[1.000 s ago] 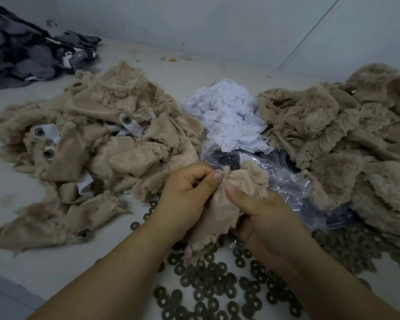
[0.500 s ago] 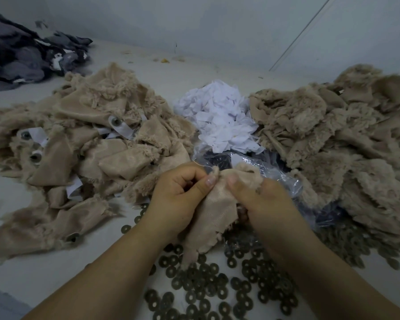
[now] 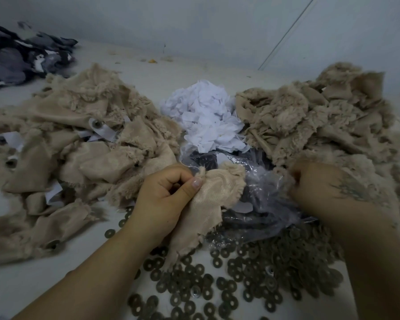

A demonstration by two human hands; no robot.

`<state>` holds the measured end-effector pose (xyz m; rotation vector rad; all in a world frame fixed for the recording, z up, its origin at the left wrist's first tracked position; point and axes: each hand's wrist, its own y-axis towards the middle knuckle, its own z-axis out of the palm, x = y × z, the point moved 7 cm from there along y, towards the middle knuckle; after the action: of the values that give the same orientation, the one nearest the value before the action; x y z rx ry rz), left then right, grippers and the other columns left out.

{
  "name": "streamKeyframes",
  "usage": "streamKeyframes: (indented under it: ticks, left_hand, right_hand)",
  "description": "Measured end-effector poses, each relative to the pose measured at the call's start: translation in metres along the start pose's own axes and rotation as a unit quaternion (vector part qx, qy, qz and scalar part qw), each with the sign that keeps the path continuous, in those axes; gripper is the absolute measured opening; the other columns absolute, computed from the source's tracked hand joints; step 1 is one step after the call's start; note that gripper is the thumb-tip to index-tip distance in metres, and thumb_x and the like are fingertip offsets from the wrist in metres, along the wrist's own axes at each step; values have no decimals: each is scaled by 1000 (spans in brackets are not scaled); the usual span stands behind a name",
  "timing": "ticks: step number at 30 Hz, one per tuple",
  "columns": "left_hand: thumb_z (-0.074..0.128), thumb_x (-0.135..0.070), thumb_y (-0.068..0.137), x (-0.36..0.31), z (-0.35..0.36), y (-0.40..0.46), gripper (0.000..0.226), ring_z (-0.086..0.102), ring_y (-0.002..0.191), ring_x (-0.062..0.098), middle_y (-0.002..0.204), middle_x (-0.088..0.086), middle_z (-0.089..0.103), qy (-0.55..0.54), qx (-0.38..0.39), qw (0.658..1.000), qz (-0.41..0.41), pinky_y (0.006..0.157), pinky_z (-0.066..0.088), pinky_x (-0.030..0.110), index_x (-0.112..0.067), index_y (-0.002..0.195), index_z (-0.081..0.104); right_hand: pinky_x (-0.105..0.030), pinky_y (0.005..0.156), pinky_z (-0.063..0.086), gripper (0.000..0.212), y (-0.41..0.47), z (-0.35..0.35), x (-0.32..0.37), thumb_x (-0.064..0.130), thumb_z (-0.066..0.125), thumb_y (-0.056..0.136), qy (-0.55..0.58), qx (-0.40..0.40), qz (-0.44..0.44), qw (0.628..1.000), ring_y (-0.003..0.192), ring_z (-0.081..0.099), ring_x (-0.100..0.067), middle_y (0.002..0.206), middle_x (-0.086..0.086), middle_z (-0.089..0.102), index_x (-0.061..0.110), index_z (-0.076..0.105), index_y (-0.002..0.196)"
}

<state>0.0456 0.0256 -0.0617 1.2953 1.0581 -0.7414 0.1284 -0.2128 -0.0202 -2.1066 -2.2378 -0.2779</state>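
Observed left hand [image 3: 164, 199] with thumb and curled fingers [image 3: 171, 177] pinching beige fabric piece [image 3: 217, 195] at its upper frayed edge, with the rest hanging below the fingers and the lower ragged edge down among the washers [image 3: 240, 278] on the tabletop [image 3: 21, 287]. Noted right hand [image 3: 328, 188] blurred, fingers curled at the near edge of the right plush pile [image 3: 310, 116]; cannot tell whether grasping anything. Found clear plastic bag [image 3: 266, 190] between the two sets of fingers, partly behind the piece. Logged white scrap heap [image 3: 206, 118] beyond the fingers, and left plush pile [image 3: 79, 139] just left of the left fingers, its edge near the knuckles. Recorded bare tabletop only well left of and below the left forearm; little free room elsewhere around the fingers. Noted dark fabric heap [image 3: 14, 58] far off, beyond and left.
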Motion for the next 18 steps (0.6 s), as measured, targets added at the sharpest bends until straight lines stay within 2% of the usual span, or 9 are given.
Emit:
streamKeyframes:
  ticks: [2,4,5,7,9,11,13,16,18]
  left_hand:
    - [64,-19,86,0,0,0,23,48,64,11,67,-4,55,1,0,1000,-2,61,42,18,-18,63,62]
    - [64,-19,86,1,0,-1,22,49,64,12,68,2,56,3,2,1000,-2,61,43,19,-15,65,62]
    - [64,-19,86,1,0,-1,21,49,64,12,69,5,56,5,2,1000,-2,61,43,20,-14,66,62]
    - [64,-19,86,1,1,-1,21,49,64,13,70,7,56,13,3,1000,0,61,43,20,-13,66,62]
    - [64,-19,86,2,1,-1,22,49,64,13,70,6,56,21,4,1000,2,60,43,20,-14,65,62]
    - [64,-20,87,2,1,-1,23,49,63,14,69,5,56,21,5,1000,3,59,43,21,-16,65,62]
    - [64,-21,87,3,0,-1,23,50,63,12,69,0,57,20,5,1000,0,59,44,21,-21,64,63]
    - [64,-21,87,2,0,-2,24,51,64,10,69,-6,57,20,8,1000,1,60,44,21,-25,63,63]
    - [63,-20,87,0,1,-2,24,51,64,9,69,-8,57,21,12,1000,6,61,44,19,-25,64,63]
  right_hand:
    - [-39,76,39,10,1,-6,-10,9,57,93,23,-18,36,999,100,60,-43,102,-28,64,8,59,83]
    - [-42,79,43,14,5,-13,-20,7,59,91,64,-46,61,995,100,60,-46,98,-30,64,-5,68,92]
    - [-43,82,46,17,4,-16,-20,9,61,90,69,-58,57,994,99,61,-45,95,-27,64,-4,69,97]
    - [-36,82,49,27,4,-17,-12,19,64,88,54,-54,26,997,98,63,-38,101,-17,67,13,71,113]
    - [-25,75,42,42,3,-4,2,23,63,86,36,1,-48,998,97,62,-29,113,-11,65,29,66,127]
    - [-20,70,38,32,2,9,10,19,61,89,10,56,-89,994,92,60,-22,116,-9,62,28,71,119]
    - [-20,61,37,20,3,13,5,22,59,94,5,90,-62,994,76,57,-18,105,-8,66,17,76,104]
    - [-23,64,35,19,4,0,-12,22,61,92,-44,93,-15,995,79,55,-25,88,-12,61,7,71,95]
    - [-23,56,36,16,2,-14,-25,21,66,89,-102,111,13,988,70,54,-23,77,-9,57,5,67,85]
